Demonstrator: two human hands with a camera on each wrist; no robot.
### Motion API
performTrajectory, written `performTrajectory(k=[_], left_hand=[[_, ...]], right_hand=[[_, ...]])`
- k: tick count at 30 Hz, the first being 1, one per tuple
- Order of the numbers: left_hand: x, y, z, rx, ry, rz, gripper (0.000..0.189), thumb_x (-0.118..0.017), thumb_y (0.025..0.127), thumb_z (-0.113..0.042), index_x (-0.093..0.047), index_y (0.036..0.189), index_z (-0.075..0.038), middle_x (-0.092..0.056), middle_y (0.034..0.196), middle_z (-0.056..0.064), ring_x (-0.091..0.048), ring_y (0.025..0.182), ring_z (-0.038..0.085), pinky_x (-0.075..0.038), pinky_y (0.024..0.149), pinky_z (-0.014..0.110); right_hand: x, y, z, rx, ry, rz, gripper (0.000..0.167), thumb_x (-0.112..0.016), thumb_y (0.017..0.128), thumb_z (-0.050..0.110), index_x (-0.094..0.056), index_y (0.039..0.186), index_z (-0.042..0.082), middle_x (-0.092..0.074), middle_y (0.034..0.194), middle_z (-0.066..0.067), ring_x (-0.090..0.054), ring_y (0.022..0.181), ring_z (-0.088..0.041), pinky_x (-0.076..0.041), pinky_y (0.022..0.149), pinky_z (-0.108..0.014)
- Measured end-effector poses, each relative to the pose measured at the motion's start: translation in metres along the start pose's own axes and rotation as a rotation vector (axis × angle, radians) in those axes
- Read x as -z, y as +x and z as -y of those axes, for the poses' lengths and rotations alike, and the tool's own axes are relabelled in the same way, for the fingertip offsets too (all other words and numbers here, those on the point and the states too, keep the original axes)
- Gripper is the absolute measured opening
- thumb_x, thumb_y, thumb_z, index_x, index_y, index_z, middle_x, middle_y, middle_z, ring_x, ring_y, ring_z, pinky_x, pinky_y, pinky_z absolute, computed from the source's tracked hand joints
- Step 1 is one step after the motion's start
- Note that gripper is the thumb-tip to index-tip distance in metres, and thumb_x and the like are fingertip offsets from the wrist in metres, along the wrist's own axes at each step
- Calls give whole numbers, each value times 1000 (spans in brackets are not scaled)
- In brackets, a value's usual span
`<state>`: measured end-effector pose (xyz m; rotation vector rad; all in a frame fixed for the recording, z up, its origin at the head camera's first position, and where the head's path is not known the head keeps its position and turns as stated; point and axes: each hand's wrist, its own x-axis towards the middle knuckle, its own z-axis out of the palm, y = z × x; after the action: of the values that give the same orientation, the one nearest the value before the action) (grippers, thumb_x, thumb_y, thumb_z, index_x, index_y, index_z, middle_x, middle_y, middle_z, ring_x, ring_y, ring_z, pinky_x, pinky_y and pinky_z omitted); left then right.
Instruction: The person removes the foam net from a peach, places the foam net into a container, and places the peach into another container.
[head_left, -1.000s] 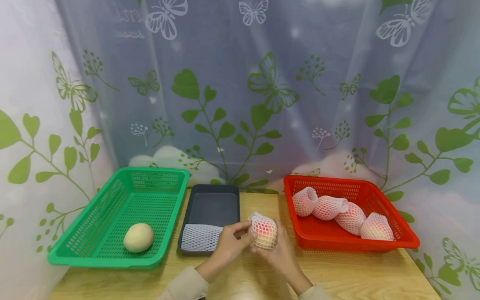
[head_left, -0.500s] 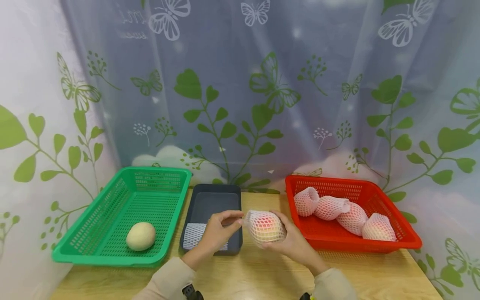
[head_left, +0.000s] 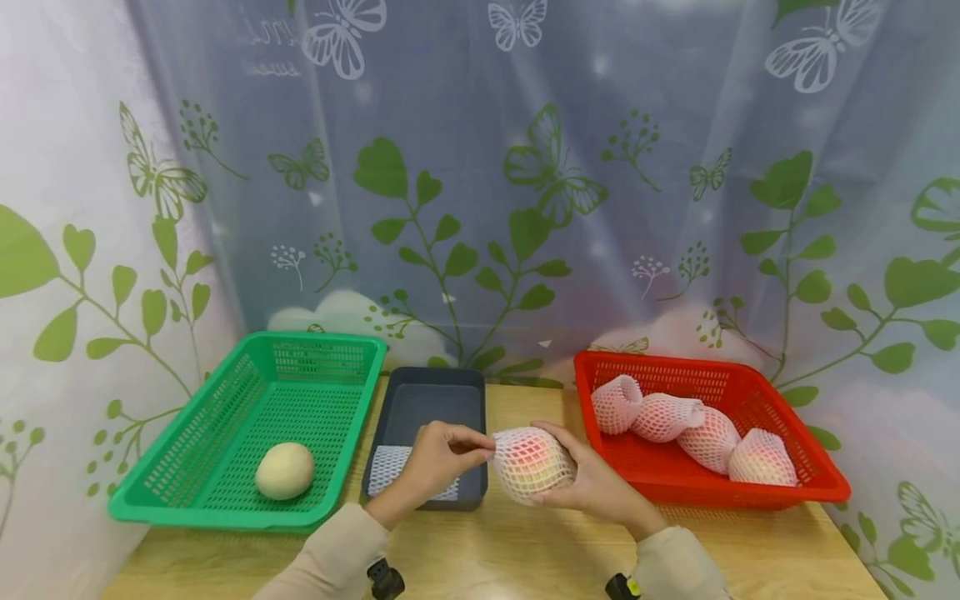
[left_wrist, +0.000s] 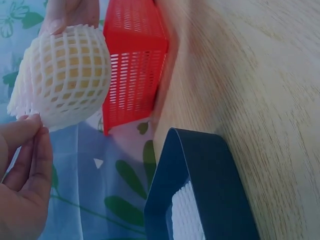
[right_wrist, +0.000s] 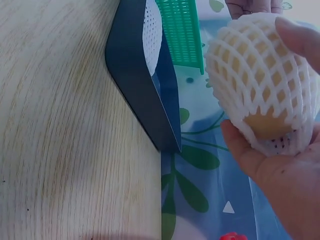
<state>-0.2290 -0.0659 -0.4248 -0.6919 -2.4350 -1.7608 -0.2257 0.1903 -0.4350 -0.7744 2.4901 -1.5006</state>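
Observation:
A peach-like round fruit [right_wrist: 270,125] sits inside a white foam net sleeve [head_left: 521,479], lifted above the table in front of me. My right hand [head_left: 600,487] grips the sleeved fruit from its right side, thumb and fingers around it. With thumb and fingertips, my left hand [head_left: 438,462] pinches the sleeve's left end. Bare fruit shows at the sleeve's other end in the right wrist view. Behind my left hand, a dark grey tray [head_left: 435,408] holds flat white foam nets [head_left: 388,467], partly hidden by that hand.
A green basket [head_left: 247,518] at the left holds one bare, pale yellow round fruit [head_left: 285,471]. At the right, a red basket [head_left: 712,492] contains several fruits in pinkish foam nets [head_left: 708,440]. A patterned curtain [head_left: 480,208] hangs behind the wooden table [head_left: 510,558].
The sleeved fruit has turned and shifted slightly right in my right hand. My left hand moved left, came off the sleeve, then took its left end between thumb and fingertips.

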Motion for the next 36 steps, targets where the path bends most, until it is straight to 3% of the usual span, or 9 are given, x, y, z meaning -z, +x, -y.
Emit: performTrajectory(k=[5,11,17,19,23,30,36], left_hand=[[-4,1,3,-26,34,-2,13,-75,81,-5,-77,94,-7,-72,97,10,-69,82,21,-56,67,21],[-7,-1,3,-29,-73,27,27,-73,78,9,-71,105,5,-66,110,20,-67,95,32,-57,78,26],[-6,-5,3,-102,-156,69,33,-70,77,14,-67,109,9,-64,110,21,-66,95,28,-56,82,30],[-7,-4,10,-74,-186,90,35,-70,78,12,-65,113,10,-62,116,23,-65,102,30,-56,84,29],[-6,-5,11,-1,-179,123,41,-70,80,9,-60,120,12,-56,126,26,-59,112,39,-53,90,33],[-6,-5,15,53,-202,180,58,-69,79,7,-47,133,13,-53,128,28,-55,118,40,-49,96,39],[-10,-5,19,84,-215,165,62,-65,76,9,-45,135,12,-53,127,28,-54,119,40,-48,98,41]], right_hand=[[0,0,0,-15,6,12,87,-85,73,23,-37,145,18,-48,135,-11,-49,116,-27,-45,94,-30],[0,1,-2,-25,21,19,86,-84,74,21,-37,145,14,-49,135,-11,-49,116,-27,-43,96,-30],[-1,1,-4,-40,35,22,83,-83,74,22,-39,144,18,-50,134,-11,-50,113,-26,-44,94,-30],[-1,2,-5,-33,22,12,83,-83,74,22,-40,144,19,-51,134,-11,-51,112,-25,-45,93,-30],[-1,3,-5,-32,26,1,82,-83,74,22,-40,144,20,-51,133,-10,-52,110,-24,-45,92,-28],[-2,2,-9,-31,95,-4,80,-82,77,19,-41,146,17,-51,137,-9,-52,113,-21,-43,92,-22],[-5,3,-12,-23,164,-12,76,-80,79,16,-43,145,21,-50,141,-7,-52,118,-18,-44,94,-19]])
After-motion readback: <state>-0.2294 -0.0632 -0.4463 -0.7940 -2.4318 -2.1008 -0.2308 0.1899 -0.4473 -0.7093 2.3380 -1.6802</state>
